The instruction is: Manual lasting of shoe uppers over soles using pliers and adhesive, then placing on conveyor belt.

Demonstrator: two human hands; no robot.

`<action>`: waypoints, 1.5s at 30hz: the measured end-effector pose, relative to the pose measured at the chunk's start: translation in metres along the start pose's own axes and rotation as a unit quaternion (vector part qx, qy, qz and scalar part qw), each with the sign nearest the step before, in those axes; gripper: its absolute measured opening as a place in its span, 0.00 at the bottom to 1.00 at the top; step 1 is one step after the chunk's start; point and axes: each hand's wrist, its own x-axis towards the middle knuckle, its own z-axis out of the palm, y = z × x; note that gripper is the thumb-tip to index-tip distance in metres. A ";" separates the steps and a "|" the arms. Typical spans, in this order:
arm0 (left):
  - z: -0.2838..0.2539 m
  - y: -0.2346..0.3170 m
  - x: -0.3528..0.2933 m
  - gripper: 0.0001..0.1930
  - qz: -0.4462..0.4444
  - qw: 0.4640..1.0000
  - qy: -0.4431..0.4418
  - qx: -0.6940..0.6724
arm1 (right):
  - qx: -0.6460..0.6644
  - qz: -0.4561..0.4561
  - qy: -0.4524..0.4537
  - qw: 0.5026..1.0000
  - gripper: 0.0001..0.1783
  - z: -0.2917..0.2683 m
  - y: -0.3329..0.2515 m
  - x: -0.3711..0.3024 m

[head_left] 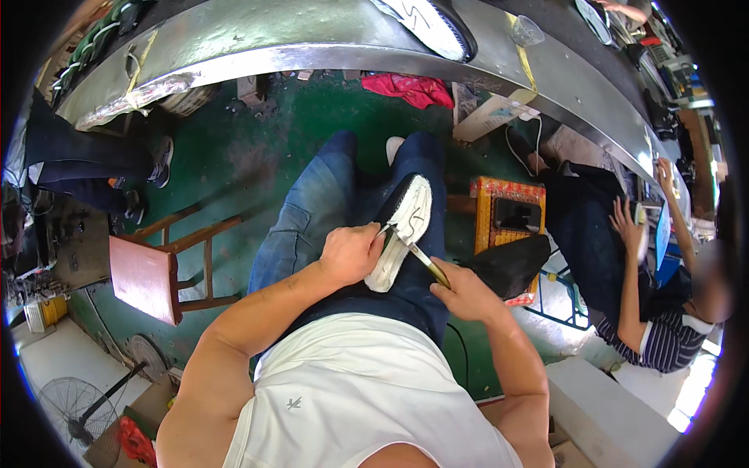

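Note:
A dark shoe (412, 209) lies across my thighs with its white underside facing up; a dark squiggle marks the wider front part. My left hand (351, 253) is closed at the shoe's left edge near its middle, fingertips pressed against the side. In my right hand (468, 292) is a metal hand tool (421, 257) with a yellowish handle, its metal end touching the shoe's middle beside my left fingers. The exact shape of the tool's tip is too small to make out.
A metal bench (273, 58) curves across the far side, with another white-bottomed shoe (433, 27) on it. A wooden stool (148, 277) stands left. Right, a phone (516, 214) lies on an orange-patterned seat (488, 204). A co-worker (663, 335) sits beyond; another person's legs (86, 152) show left.

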 end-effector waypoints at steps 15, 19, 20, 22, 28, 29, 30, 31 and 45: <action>0.034 -0.045 0.009 0.41 -0.232 0.675 -0.139 -0.686 | -0.087 0.081 -0.143 0.983 0.16 -0.028 -0.004 0.058; 0.021 -0.032 0.026 0.47 -0.257 0.765 -0.151 -0.571 | 0.050 0.153 0.002 0.987 0.18 0.019 0.009 0.036; 0.025 -0.034 0.026 0.47 -0.259 0.766 -0.152 -0.568 | 0.072 0.163 0.047 0.983 0.18 0.033 0.006 0.032; 0.039 -0.041 0.027 0.47 -0.200 0.814 -0.130 -0.529 | 0.087 0.171 0.046 0.980 0.18 0.034 0.006 0.026; 0.051 -0.021 0.031 0.50 -0.197 0.937 -0.109 -0.266 | -0.165 -0.002 0.156 0.974 0.16 -0.012 0.016 0.029; 0.049 -0.012 0.032 0.49 -0.220 0.946 -0.103 -0.214 | -0.148 0.003 0.136 0.980 0.15 -0.018 0.016 0.032; 0.048 -0.006 0.031 0.48 -0.242 0.952 -0.095 -0.162 | -0.149 0.003 0.136 0.979 0.15 -0.028 0.016 0.037; 0.046 -0.003 0.030 0.46 -0.243 0.954 -0.094 -0.150 | -0.068 0.066 0.016 0.995 0.15 -0.039 0.013 0.044; 0.045 -0.018 0.023 0.40 -0.085 0.978 -0.025 -0.189 | 0.237 0.186 0.035 0.953 0.12 0.044 0.026 0.044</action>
